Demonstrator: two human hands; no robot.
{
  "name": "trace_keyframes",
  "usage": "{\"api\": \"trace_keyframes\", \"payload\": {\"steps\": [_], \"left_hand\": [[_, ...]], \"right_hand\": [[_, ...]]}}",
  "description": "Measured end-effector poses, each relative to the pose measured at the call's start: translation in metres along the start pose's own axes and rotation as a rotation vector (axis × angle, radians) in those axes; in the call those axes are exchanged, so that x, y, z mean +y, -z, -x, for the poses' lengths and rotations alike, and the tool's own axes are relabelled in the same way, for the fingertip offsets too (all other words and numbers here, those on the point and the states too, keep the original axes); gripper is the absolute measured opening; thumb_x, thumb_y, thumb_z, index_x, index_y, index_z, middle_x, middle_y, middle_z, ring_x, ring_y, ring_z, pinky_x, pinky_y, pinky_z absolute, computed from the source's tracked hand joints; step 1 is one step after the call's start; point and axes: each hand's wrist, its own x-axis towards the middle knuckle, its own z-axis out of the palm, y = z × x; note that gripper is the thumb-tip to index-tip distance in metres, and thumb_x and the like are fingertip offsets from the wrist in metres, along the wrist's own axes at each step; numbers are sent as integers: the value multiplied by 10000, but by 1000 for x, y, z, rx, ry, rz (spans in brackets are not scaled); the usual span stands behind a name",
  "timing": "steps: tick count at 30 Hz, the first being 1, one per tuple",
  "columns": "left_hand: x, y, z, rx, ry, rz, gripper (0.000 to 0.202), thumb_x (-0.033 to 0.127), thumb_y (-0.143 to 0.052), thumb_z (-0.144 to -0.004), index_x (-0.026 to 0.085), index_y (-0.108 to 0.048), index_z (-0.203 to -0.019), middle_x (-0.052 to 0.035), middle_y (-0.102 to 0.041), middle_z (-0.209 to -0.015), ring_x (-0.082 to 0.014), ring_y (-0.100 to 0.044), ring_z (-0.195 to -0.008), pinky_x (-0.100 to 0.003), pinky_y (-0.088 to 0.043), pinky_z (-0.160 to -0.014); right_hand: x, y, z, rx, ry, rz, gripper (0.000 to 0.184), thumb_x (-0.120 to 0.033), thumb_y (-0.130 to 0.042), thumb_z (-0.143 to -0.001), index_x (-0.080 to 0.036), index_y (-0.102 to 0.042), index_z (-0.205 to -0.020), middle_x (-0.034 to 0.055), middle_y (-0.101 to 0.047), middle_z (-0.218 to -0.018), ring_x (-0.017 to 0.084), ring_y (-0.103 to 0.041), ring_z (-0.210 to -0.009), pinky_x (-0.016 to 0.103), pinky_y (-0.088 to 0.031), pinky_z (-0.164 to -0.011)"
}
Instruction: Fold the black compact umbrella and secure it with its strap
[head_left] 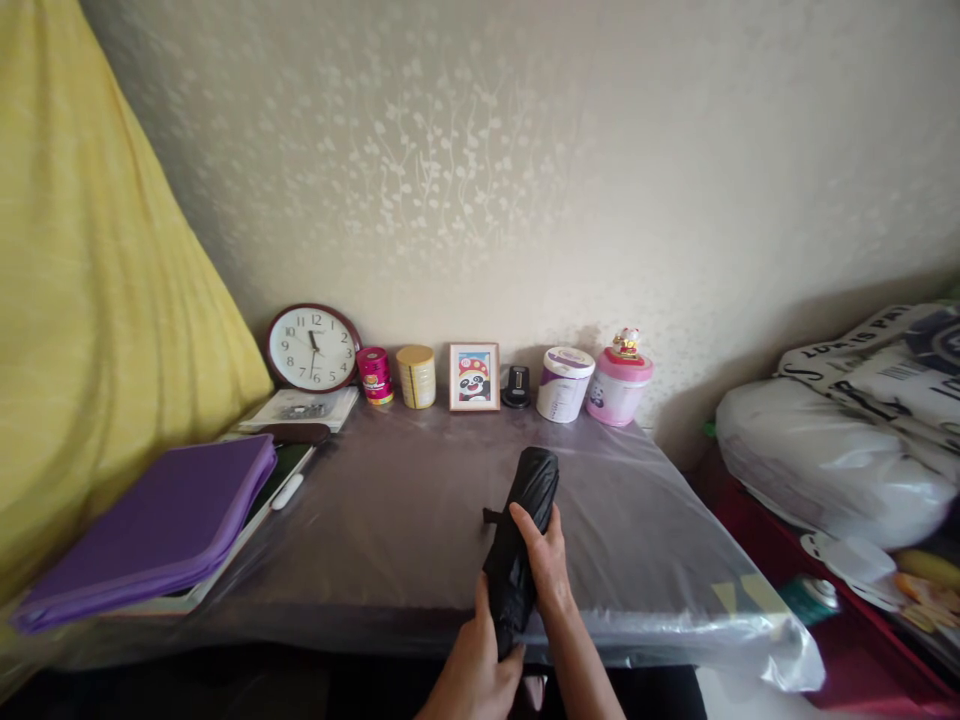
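Note:
A folded black umbrella (517, 545) is held tilted above the front edge of the table (390, 500), its top leaning away and to the right. My left hand (484, 650) wraps round its lower end, with the thumb along the left side. Higher up, my right hand (546, 560) grips the right side, the thumb lying across the front. A short black strap sticks out from the umbrella's left side. The fingers behind the umbrella are partly hidden.
Along the wall stand a round clock (313, 348), a pink can (375, 376), a yellow can (416, 377), a framed panda picture (474, 378) and two tubs (564, 385). A purple folder (157, 525) lies at the left. White bags (832, 455) are piled at the right.

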Motion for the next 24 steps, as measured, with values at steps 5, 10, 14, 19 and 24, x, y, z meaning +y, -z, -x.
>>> {"api": "trace_keyframes", "payload": {"steps": [5,10,14,19,24], "left_hand": [[27,13,10,-419,46,538,564,368,-484,-750,158,-299,-1240,-4,-622,-719,-100,-491,-394,-228,-369,-426],[38,10,16,-434,143,619,186,338,-493,-708,164,-486,-772,50,-495,-460,-59,-349,-322,-209,-283,-392],[36,5,14,-400,124,558,207,307,-485,-680,165,-489,-830,73,-447,-391,-77,-359,-318,-215,-307,-401],[31,-1,10,-334,112,440,493,276,-501,-686,140,-379,-1144,101,-443,-388,-88,-354,-311,-192,-295,-367],[19,-7,5,-115,31,220,642,243,-490,-724,152,-222,-1299,76,-523,-517,-111,-447,-365,-209,-368,-397]], "right_hand": [[-8,1,5,-96,-132,-199,513,-453,-685,-649,-214,-534,-1078,-30,-611,-681,144,-574,-546,259,-490,-531],[-12,2,7,-141,-155,-230,564,-466,-681,-648,-222,-517,-1129,-36,-599,-653,144,-566,-524,254,-480,-504],[-12,3,5,-98,-93,-110,719,-466,-688,-642,-263,-409,-1272,-22,-644,-763,171,-603,-588,277,-495,-540],[-7,5,1,-24,22,65,787,-451,-690,-638,-242,-373,-1327,13,-647,-976,200,-621,-802,290,-503,-688],[-7,4,2,-26,80,116,764,-432,-702,-628,-214,-407,-1298,28,-639,-1022,205,-607,-848,283,-490,-720]]}}
